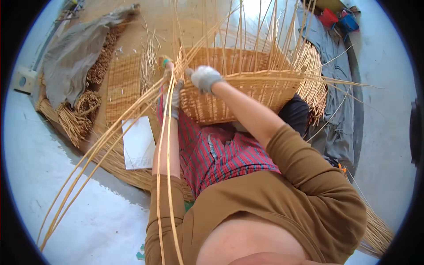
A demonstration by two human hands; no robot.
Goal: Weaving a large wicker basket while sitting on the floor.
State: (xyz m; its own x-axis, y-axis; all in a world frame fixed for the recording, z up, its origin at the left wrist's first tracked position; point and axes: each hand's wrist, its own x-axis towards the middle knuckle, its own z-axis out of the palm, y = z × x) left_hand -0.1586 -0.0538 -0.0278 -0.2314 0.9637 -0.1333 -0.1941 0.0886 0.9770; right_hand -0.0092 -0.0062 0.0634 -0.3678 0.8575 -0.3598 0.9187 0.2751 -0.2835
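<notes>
Gripping canes (179,68) by the basket (240,97) is the left hand (175,98); whether the right hand (205,79) grips is unclear.

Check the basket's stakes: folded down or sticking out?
Sticking out: the stakes run long and free past the woven basket's rim.

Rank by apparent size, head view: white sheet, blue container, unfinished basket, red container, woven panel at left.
1. Unfinished basket
2. Woven panel
3. White sheet
4. Red container and blue container: look alike, unranked.
</notes>
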